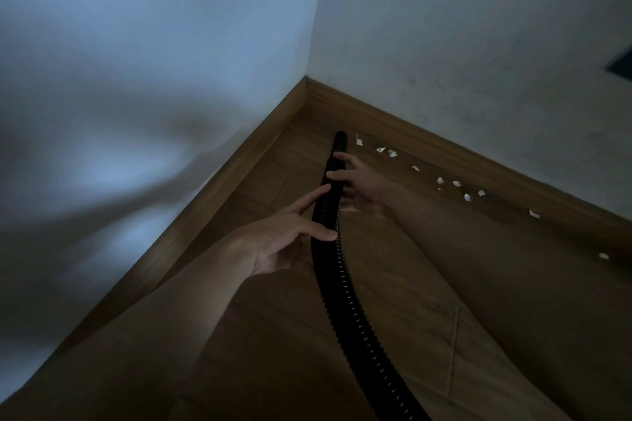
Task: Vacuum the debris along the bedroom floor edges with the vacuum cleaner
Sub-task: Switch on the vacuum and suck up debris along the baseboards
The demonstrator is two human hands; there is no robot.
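- Steadying the hose (328, 249) with the left hand (287, 236), fingers straight, touching rather than gripping.
- Reaching across it nearer the nozzle (341, 140) with the right hand (364, 184), fingers spread and draped loosely, not clenched.
- Probably aiming along the skirting board (444, 152) at the paper scraps (392, 153) just right of the tip.

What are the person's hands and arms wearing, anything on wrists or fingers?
Nothing shows: the left hand and right hand are bare, without gloves, and no sleeve shows above either wrist. No watch, bracelet or ring is visible, though the light is dim.
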